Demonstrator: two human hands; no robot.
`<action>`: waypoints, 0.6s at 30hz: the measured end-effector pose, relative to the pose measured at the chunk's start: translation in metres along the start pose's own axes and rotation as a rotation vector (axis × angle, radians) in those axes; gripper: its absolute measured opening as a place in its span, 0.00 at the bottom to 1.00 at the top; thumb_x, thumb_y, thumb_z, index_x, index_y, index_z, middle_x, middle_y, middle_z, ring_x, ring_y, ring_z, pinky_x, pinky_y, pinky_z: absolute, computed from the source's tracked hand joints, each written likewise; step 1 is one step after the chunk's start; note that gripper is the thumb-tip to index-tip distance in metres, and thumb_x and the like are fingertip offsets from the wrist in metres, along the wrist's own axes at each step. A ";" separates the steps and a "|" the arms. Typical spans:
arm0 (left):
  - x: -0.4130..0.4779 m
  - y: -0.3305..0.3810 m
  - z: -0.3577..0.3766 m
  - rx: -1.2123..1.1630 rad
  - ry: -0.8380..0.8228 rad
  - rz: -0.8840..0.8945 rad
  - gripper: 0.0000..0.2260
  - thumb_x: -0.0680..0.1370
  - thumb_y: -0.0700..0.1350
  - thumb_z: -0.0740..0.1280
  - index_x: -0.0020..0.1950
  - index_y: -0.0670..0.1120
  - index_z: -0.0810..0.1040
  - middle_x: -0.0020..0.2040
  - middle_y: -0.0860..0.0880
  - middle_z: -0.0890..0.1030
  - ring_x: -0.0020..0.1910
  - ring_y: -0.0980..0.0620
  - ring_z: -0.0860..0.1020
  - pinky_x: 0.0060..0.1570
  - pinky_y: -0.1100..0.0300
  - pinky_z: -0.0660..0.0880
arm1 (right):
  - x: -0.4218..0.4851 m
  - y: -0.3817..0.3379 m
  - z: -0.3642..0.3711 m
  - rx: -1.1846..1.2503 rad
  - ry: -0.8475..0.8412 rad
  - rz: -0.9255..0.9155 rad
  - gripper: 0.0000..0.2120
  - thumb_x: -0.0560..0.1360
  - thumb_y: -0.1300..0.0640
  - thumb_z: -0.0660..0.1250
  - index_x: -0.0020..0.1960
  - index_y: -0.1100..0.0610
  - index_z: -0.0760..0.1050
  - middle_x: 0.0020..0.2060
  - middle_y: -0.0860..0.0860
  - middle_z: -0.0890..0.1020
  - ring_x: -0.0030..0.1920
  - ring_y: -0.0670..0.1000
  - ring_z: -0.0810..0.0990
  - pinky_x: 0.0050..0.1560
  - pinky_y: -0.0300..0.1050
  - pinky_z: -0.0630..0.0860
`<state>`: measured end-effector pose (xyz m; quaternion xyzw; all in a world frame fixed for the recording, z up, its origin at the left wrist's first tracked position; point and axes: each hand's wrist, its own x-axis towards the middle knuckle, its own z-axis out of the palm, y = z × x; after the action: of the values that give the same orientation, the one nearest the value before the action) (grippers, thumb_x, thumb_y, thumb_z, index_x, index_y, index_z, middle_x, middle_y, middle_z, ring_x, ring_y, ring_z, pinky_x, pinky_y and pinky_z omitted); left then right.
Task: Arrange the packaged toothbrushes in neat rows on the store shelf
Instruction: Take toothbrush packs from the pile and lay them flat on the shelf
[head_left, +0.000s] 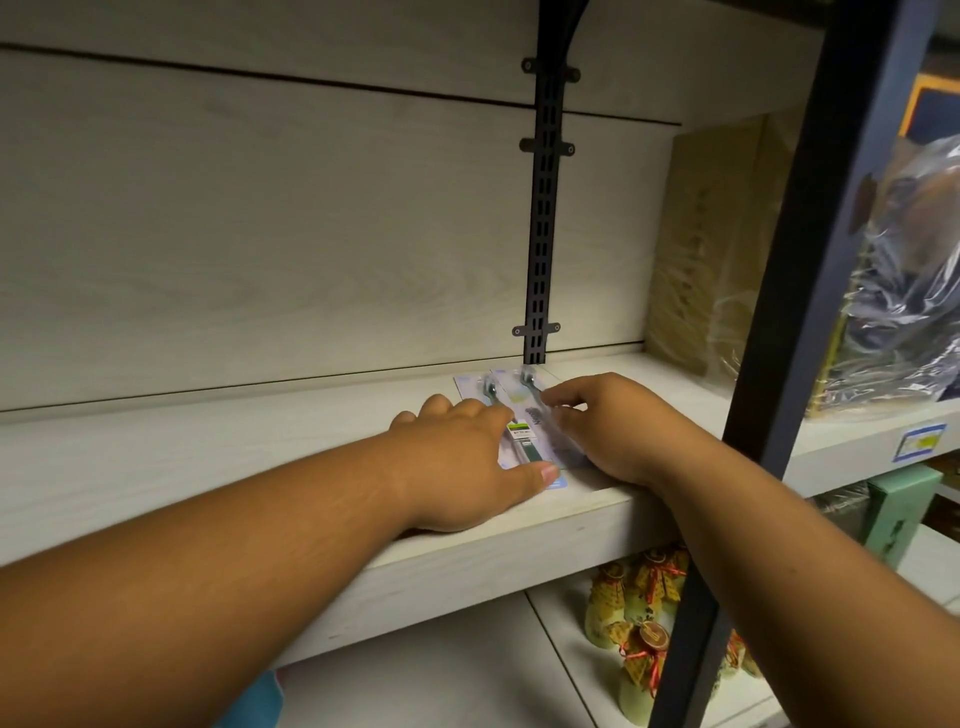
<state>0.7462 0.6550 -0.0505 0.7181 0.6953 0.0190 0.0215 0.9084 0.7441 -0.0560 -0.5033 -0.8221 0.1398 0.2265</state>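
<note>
Two packaged toothbrushes lie side by side on the pale wooden shelf (208, 467), pointing toward the back wall. The left pack (470, 387) is mostly covered by my left hand (462, 457), which lies flat on it with the thumb stretched along the near end. The right pack (524, 402) is partly under my right hand (618, 426), whose curled fingers pinch its right edge. Both packs show green brush handles under clear plastic. The packs sit just in front of the black slotted upright (543, 234).
A wrapped tan box (717, 249) stands at the shelf's right end behind a dark metal post (810, 291). Plastic-wrapped goods (909, 270) sit further right. Yellow wrapped jars (644, 623) fill the lower shelf.
</note>
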 end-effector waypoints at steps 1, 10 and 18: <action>0.000 0.000 0.000 -0.005 0.000 -0.004 0.35 0.76 0.73 0.51 0.78 0.55 0.57 0.79 0.53 0.61 0.74 0.47 0.60 0.71 0.46 0.61 | 0.000 0.000 0.000 -0.001 0.001 -0.004 0.18 0.83 0.54 0.60 0.70 0.48 0.77 0.69 0.47 0.78 0.66 0.50 0.77 0.59 0.39 0.69; -0.001 0.003 0.001 -0.029 0.012 -0.045 0.37 0.76 0.73 0.52 0.81 0.56 0.53 0.80 0.54 0.59 0.76 0.48 0.57 0.73 0.46 0.58 | 0.003 0.001 0.003 -0.031 -0.020 -0.009 0.19 0.84 0.56 0.58 0.72 0.47 0.75 0.71 0.48 0.77 0.66 0.52 0.77 0.61 0.41 0.70; -0.001 0.004 0.003 -0.040 0.012 -0.071 0.36 0.75 0.74 0.52 0.80 0.60 0.53 0.79 0.54 0.62 0.74 0.48 0.59 0.70 0.48 0.59 | 0.004 0.000 0.002 -0.076 -0.058 -0.027 0.22 0.81 0.59 0.61 0.74 0.47 0.73 0.72 0.51 0.75 0.67 0.57 0.75 0.68 0.46 0.72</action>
<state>0.7507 0.6541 -0.0530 0.6924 0.7198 0.0362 0.0324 0.9061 0.7473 -0.0570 -0.4961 -0.8397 0.1201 0.1854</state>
